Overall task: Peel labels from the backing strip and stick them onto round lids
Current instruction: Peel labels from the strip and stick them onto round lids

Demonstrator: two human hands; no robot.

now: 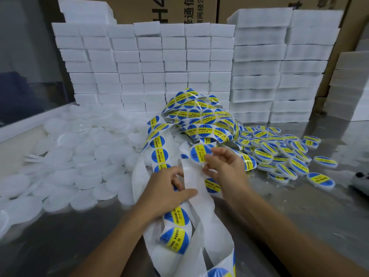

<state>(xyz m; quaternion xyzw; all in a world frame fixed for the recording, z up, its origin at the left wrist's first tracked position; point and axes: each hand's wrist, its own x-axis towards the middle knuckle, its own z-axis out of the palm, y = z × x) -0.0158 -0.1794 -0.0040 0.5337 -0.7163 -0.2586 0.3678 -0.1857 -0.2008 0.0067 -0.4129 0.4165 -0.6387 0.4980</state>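
- My right hand [223, 166] pinches a blue-yellow label [199, 153]; whether a lid sits behind it I can't tell.
- My left hand [169, 188] grips the backing strip [196, 198], its fingertips hidden.
- Bare lids [79, 156] left, labelled lids [279, 154] right on the tabletop [299, 206].
- White blocks [159, 66] stacked behind.

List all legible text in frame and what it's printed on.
"SOLDERING PASTE": yellow band on the round blue labels, on the strip and on the finished lids.
"H4": partial print on the cardboard box behind.
Chinese characters on the box and labels: too cropped or blurred to read reliably.
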